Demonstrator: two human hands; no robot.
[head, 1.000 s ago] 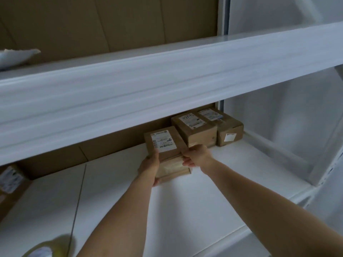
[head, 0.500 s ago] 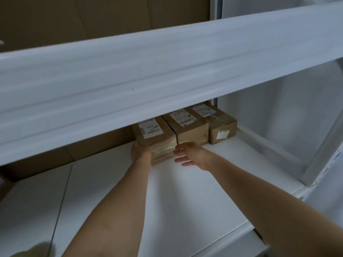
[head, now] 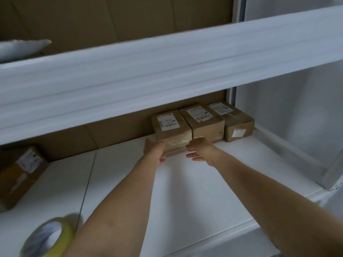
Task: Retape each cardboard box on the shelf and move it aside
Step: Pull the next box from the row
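Three small cardboard boxes with white labels stand in a row at the back right of the white shelf [head: 185,191]. The leftmost box [head: 171,125] has shiny clear tape over its front face. My left hand [head: 154,152] holds its left front corner, thumb on the front and fingers along the side. Just off the box's right front edge, my right hand [head: 201,148] hovers with its fingers spread and nothing in it. The middle box [head: 202,119] and the right box [head: 235,123] touch each other. A roll of yellowish tape [head: 47,238] lies at the shelf's near left.
Another labelled cardboard box [head: 20,175] sits tilted at the far left of the shelf. The upper shelf's thick white beam [head: 167,71] hangs low over the boxes. A white bag [head: 22,48] lies on the upper shelf. Brown cardboard backs the shelving.
The taped box has been pushed back against the wall beside the other two. My right hand has let go of it and opened; the camera has tilted down, showing the tape roll.
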